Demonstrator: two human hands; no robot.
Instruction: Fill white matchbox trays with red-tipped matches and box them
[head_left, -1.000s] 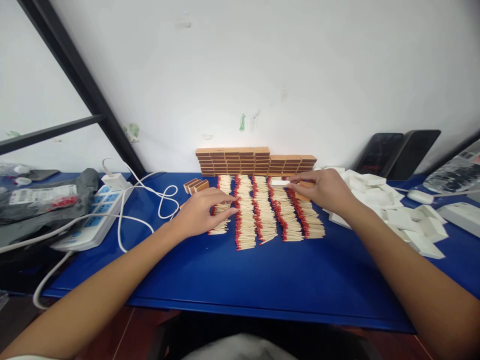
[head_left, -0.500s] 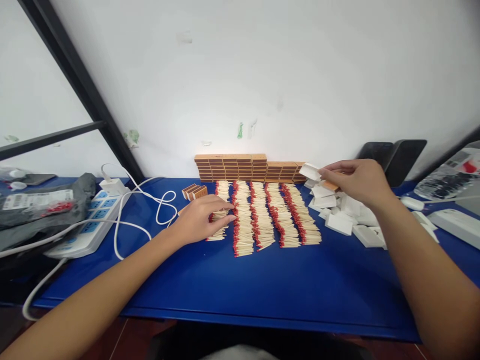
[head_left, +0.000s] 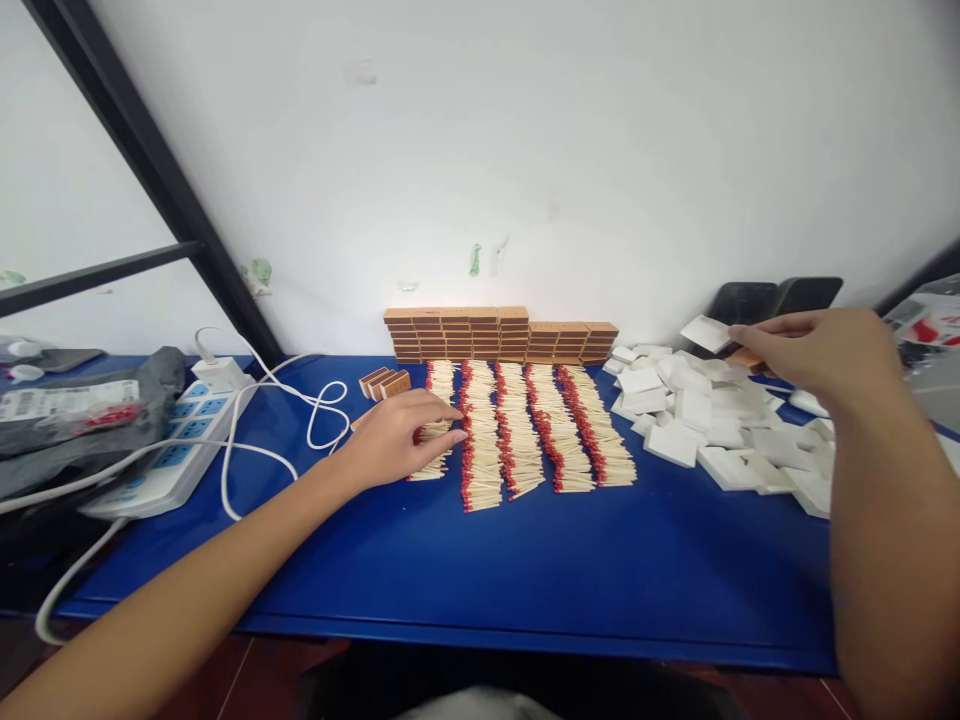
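My left hand [head_left: 409, 440] rests over the leftmost row of matches, thumb and forefinger apart, their tips at the red heads of the neighbouring match row [head_left: 481, 450]. More rows of red-tipped matches [head_left: 521, 430] lie side by side to the right. Raised at the right, my right hand [head_left: 832, 355] pinches a white matchbox tray [head_left: 705, 332] by one corner. A brown matchbox piece [head_left: 746, 358] shows under those fingers, partly hidden. Below spreads a loose heap of white matchbox trays [head_left: 694, 410].
Brown matchboxes [head_left: 461, 338] are stacked along the wall, with several more [head_left: 385, 384] beside my left hand. A white power strip [head_left: 180, 440], tangled cables [head_left: 322, 400] and a grey plastic parcel [head_left: 82, 400] occupy the left. Dark phone-like objects [head_left: 806, 297] lean at the back right.
My right hand has moved right with the white tray, from beside the match rows to over the heap's far right. My left hand stays at the matches. The view has shifted slightly.
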